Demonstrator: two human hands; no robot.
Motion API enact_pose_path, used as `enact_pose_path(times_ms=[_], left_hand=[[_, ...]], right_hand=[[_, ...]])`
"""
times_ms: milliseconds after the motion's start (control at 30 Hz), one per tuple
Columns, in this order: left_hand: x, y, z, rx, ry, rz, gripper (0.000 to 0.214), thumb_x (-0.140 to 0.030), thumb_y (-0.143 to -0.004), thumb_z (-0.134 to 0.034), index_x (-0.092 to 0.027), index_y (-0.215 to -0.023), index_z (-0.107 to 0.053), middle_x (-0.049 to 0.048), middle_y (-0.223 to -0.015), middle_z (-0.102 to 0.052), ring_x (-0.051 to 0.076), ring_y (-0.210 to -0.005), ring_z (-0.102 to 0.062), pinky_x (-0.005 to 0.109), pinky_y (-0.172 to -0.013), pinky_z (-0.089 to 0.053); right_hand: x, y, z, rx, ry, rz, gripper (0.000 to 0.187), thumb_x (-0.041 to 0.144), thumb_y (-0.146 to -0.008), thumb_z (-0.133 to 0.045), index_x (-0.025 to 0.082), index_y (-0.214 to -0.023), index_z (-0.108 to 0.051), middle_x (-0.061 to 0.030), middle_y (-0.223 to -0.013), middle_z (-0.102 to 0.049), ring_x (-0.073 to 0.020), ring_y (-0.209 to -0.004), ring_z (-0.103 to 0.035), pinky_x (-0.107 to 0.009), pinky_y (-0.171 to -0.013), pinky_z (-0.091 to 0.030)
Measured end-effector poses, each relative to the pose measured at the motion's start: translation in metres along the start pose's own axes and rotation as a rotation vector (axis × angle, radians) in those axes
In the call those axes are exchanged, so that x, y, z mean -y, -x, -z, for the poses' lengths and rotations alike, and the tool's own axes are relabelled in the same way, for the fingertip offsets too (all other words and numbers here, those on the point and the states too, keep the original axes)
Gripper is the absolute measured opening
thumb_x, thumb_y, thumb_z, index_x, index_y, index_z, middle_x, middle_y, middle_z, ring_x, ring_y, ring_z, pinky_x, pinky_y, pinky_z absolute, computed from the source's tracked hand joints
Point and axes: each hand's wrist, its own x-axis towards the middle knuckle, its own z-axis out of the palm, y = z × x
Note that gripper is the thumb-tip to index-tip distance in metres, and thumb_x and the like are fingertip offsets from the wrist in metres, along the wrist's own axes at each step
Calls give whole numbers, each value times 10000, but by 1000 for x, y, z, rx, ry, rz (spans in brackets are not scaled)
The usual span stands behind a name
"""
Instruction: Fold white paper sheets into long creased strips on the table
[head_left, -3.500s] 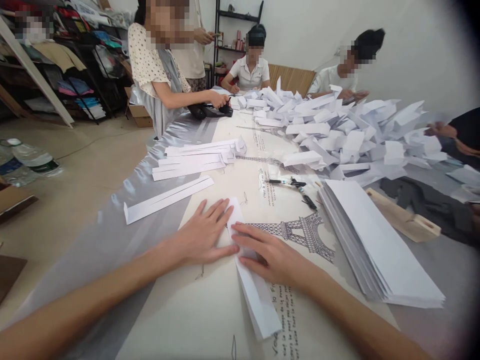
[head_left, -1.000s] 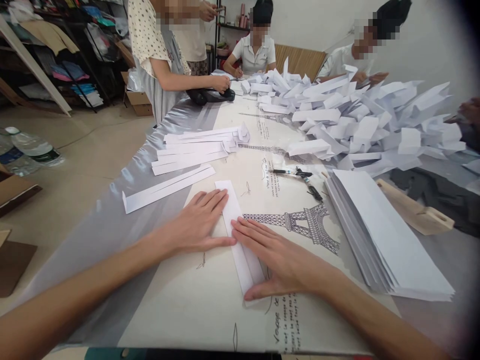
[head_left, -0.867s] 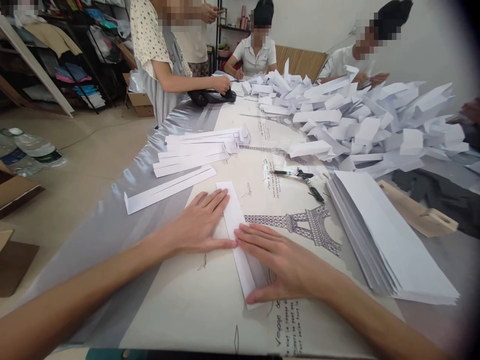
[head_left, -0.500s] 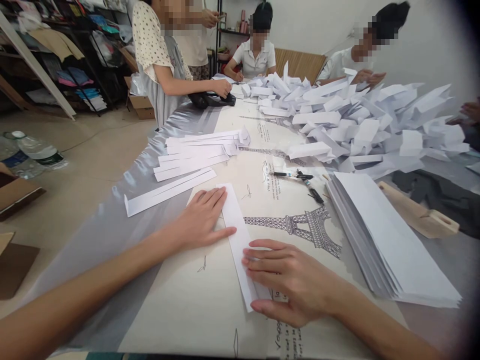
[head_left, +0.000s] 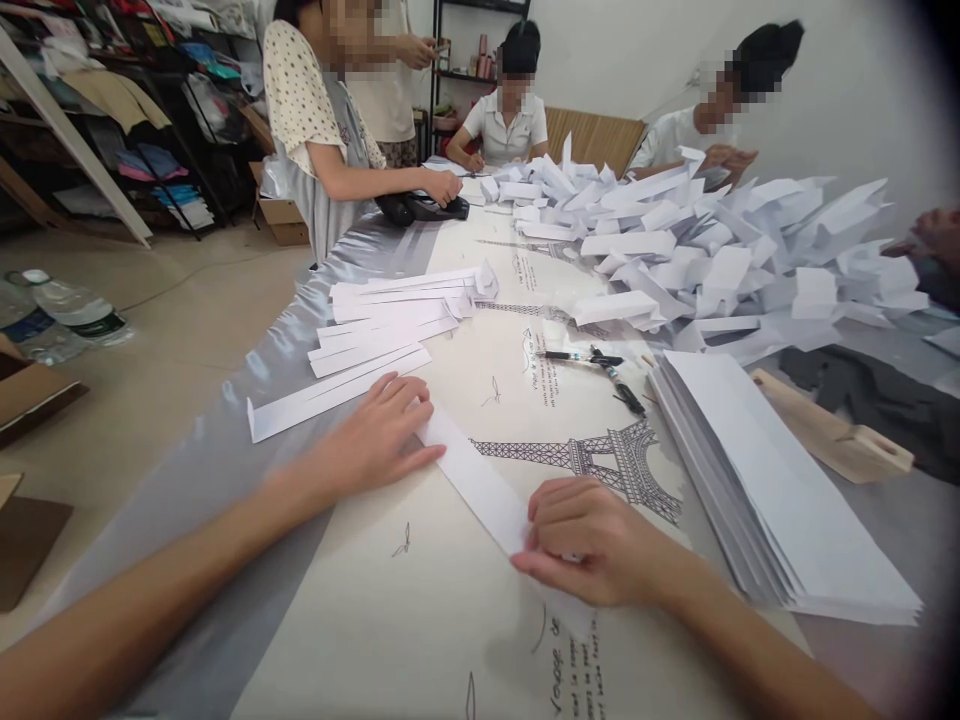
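Paper strip [head_left: 475, 484], likely light, easily creased, best held by ends; right hand [head_left: 596, 538] pinches near end, left hand [head_left: 379, 435], thumb apart, covers end beyond grip.

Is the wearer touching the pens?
No, the left hand and right hand are both on the paper strip, apart from the pens.

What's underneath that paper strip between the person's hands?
Under the paper strip is the printed table cover, showing along both sides; any pattern directly beneath is hidden.
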Motion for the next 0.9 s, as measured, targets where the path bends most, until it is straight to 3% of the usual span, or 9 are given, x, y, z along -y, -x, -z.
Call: enact_pose_path(times_ms=[67, 133, 233, 400, 467, 533, 667, 767, 900], left_hand=[[7, 5, 5, 37, 102, -51, 275, -457, -1033, -522, -197, -977, -593, 139, -1368, -559, 302, -1246, -530, 453, -1060, -443], [11, 7, 11, 104, 195, -56, 238, -442, -1041, -523, -213, -1074, -577, 113, -1383, -553, 269, -1223, -543, 400, -1021, -463], [13, 7, 18, 182, 256, -20, 280, -460, -1025, -561, -229, -1182, -574, 73, -1199, -625, 254, -1119, -555, 381, -973, -461], [11, 3, 26, 240, 319, -76, 232, -399, -1028, -575, -214, -898, -627, 20, -896, -596, 208, -905, -556, 312, -812, -441], [9, 3, 26, 176, 303, -158, 220, -314, -1051, -538, -201, -877, -611, 23, -876, -585, 189, -851, -553, 294, -764, -419], [6, 4, 26, 74, 201, -250, 189, -230, -1065, -493, -196, -912, -600, 38, -900, -601, 185, -836, -553, 296, -756, -400], [-4, 6, 22, 3, -2, -394, 205, -170, -1069, -442, -198, -907, -565, 60, -945, -623, 193, -817, -548, 310, -762, -393], [-9, 7, 17, 79, 33, -422, 175, -244, -1071, -479, -195, -924, -562, 59, -926, -616, 197, -797, -546, 308, -742, -415], [-9, 8, 13, 189, 154, -373, 193, -288, -1074, -487, -189, -937, -579, 53, -923, -593, 190, -802, -543, 298, -729, -421]], right_hand=[[-4, 0, 3, -31, 4, -156, 394, 376, -1033, -547, 231, -675, -625, -5, -614, -608, -172, -608, -618, -334, -641, -559], [-5, -1, 4, -23, 17, -299, 138, 354, -981, -634, 225, -980, -685, -65, -943, -689, -219, -847, -666, -368, -737, -582], [-2, -3, 3, 15, 1, -451, 453, 280, -926, -692, 271, -1351, -536, -99, -1247, -607, -267, -1109, -622, -436, -903, -577], [3, -6, 4, 69, -34, -636, 430, 243, -904, -707, 295, -1289, -522, -51, -1148, -593, -235, -1007, -634, -389, -822, -586], [3, -6, 7, 62, 41, -610, 316, 213, -912, -697, 259, -1190, -553, -42, -1084, -590, -203, -884, -625, -339, -724, -566], [1, -4, 10, 46, 224, -483, 165, 109, -938, -612, 216, -1059, -577, -45, -1014, -584, -187, -803, -587, -308, -647, -510], [-2, 1, 10, 48, 584, -226, 346, -118, -847, -441, 173, -956, -594, -73, -984, -591, -211, -824, -553, -328, -654, -444], [-2, 3, 9, 98, 526, -195, 316, -101, -872, -461, 164, -960, -610, -74, -996, -616, -214, -850, -584, -324, -658, -463], [-4, 5, 13, 126, 263, -260, 71, 165, -997, -580, 201, -989, -640, -58, -1083, -640, -185, -835, -633, -320, -685, -512]])
